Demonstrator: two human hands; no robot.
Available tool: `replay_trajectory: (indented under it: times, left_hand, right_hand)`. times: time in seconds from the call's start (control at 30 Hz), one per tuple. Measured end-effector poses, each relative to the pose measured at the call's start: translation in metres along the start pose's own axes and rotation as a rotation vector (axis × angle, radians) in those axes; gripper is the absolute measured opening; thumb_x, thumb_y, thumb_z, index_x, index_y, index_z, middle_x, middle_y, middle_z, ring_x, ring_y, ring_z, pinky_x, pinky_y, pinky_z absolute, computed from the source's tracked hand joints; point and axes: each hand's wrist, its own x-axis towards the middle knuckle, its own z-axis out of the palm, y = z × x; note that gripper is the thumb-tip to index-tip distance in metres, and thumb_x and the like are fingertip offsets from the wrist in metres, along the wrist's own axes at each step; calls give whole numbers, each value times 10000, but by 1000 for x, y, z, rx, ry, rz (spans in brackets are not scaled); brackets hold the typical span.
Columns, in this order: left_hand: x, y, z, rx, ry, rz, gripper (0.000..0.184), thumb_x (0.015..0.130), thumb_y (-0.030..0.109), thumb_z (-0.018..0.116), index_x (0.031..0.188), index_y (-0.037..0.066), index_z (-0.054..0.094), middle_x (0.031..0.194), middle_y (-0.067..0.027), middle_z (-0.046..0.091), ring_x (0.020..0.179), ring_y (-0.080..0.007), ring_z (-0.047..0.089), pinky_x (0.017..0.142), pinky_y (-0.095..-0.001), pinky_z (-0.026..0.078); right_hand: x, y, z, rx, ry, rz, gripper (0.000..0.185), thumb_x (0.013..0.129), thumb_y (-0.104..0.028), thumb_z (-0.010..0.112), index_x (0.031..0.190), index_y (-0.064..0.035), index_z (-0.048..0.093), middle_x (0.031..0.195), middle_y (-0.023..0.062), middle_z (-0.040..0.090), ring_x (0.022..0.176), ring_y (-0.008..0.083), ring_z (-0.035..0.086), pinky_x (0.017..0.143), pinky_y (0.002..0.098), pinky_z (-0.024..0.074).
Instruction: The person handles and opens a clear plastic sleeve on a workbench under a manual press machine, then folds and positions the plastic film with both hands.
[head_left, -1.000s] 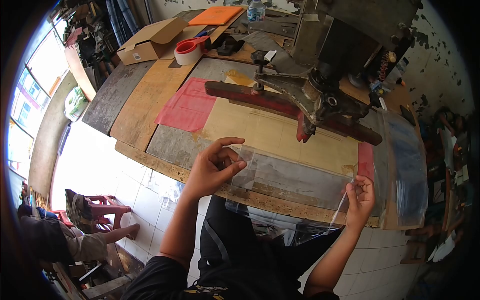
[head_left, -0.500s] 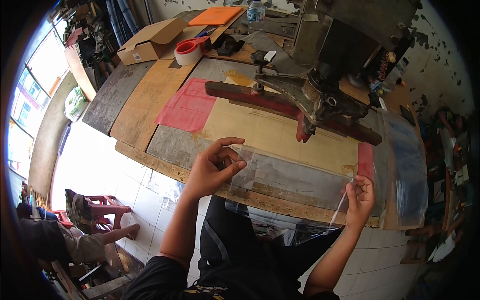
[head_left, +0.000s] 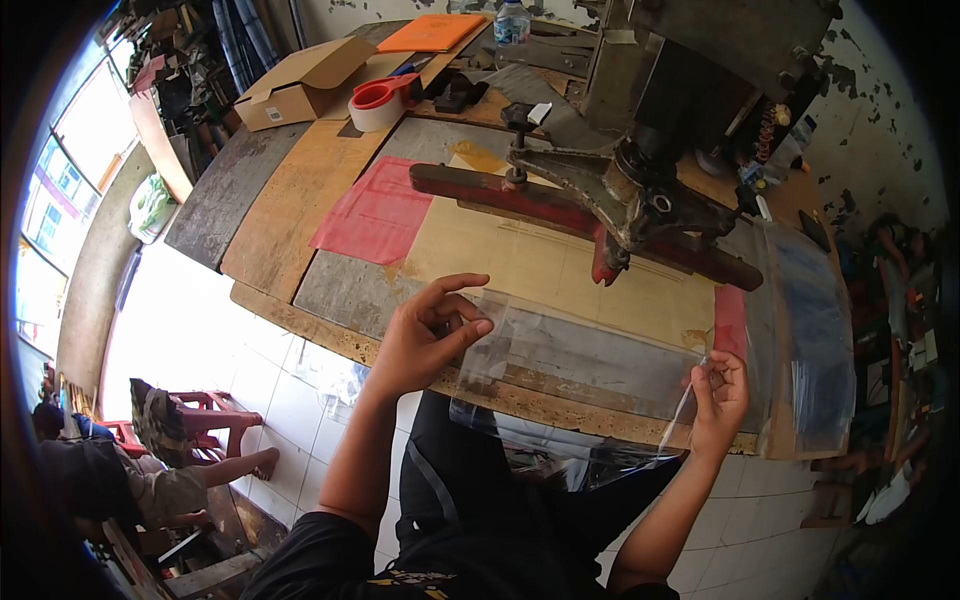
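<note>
Clear plastic film (head_left: 590, 370) is stretched between the two hands, over the near edge of the worktable (head_left: 300, 335), with its lower part hanging above the person's black-clad lap (head_left: 440, 490). The film's left end lies just to the right of the left hand (head_left: 430, 335), caught between the thumb and curled fingers while the index finger points out above it. Its other end is pinched between the thumb and fingers of the right hand (head_left: 718, 400), where a bright, narrow fold of film runs down beside the palm.

Just beyond the film, a tan sheet (head_left: 560, 270) lies on the tabletop, with a red sheet (head_left: 375, 210) at its left end and a red patch (head_left: 731, 320) at its right. A long bar (head_left: 470, 188), red along its side, spans above the tan sheet, carried by a dark metal bracket (head_left: 620, 190). At the table's right end lies more clear film (head_left: 825, 350). Farther back are a red tape dispenser (head_left: 378, 95), a cardboard box (head_left: 300, 85), an orange folder (head_left: 432, 32) and a plastic bottle (head_left: 512, 25).

Compared with the earlier frames, both hands keep almost the same place and grip; the film's reflections beside the left hand have changed, and the seated person (head_left: 95, 480) at far left has shifted slightly.
</note>
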Motion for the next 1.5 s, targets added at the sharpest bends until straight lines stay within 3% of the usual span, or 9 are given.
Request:
replay_trajectory:
  times: [0.73,0.97,1.07,1.17,1.23,1.27,1.37,1.4,1.5]
  left_hand:
    - [0,-2,-2,23,-26,-34,531,936,93,757,1417,44,538,880,0,701,692,-26,610,572,-191,464]
    - [1,0,0,11,33,-25,511,942,67,740,1409,52,534,855,9,689,636,-22,551,584,-203,424]
    - [3,-10,-1,-8,79,32,511,946,62,736,1413,54,528,857,17,681,651,-10,527,607,-191,405]
    - [2,-12,-2,-32,105,78,514,950,61,733,1418,56,520,861,25,673,667,-2,509,625,-184,391]
    - [1,-13,-3,-46,112,82,515,952,62,731,1420,57,516,865,28,670,674,0,503,631,-184,387]
    - [1,-14,-3,-38,122,92,513,954,61,729,1420,56,515,868,27,668,677,-1,504,631,-184,387]
    - [2,-14,-2,-39,141,111,506,957,59,724,1417,51,515,872,26,665,681,-2,504,632,-184,387]
    - [3,-15,-2,-43,152,116,501,958,59,722,1414,48,516,874,25,663,682,-2,504,633,-184,387]
    - [4,-19,-2,-71,162,150,499,958,57,719,1412,40,512,874,26,661,681,-3,504,634,-185,389]
  right_hand:
    - [0,1,-1,-3,-8,-9,272,928,-21,729,1156,5,584,963,55,612,802,126,616,729,256,490]
    - [-4,1,-4,55,-32,-43,309,940,-84,739,1189,10,582,995,48,603,856,120,609,753,267,508]
    - [-9,1,-11,14,-81,-147,329,978,-133,690,1252,11,578,1047,70,627,907,124,616,779,280,525]
    - [-17,-10,-13,-17,-51,-201,297,1014,-88,575,1287,27,593,1170,132,655,1031,212,649,895,348,535]
    - [-19,-15,-16,-613,-66,-566,331,1003,0,474,1299,20,620,1296,193,639,1178,327,629,1016,417,493]
    - [-26,-14,-17,-661,-99,-525,389,946,83,474,1268,-8,671,1362,204,608,1286,384,570,1093,452,435]
    - [-36,-20,-19,-873,-216,-674,436,922,102,490,1252,-76,712,1403,191,582,1311,360,557,1090,451,436]
    - [-41,-17,-25,-982,-254,-680,430,894,79,598,1232,-143,744,1488,164,514,1340,362,532,1098,471,426]
    - [-45,-8,-32,-1035,-219,-849,429,858,-4,732,1243,-193,744,1545,146,452,1365,377,503,1093,496,422]
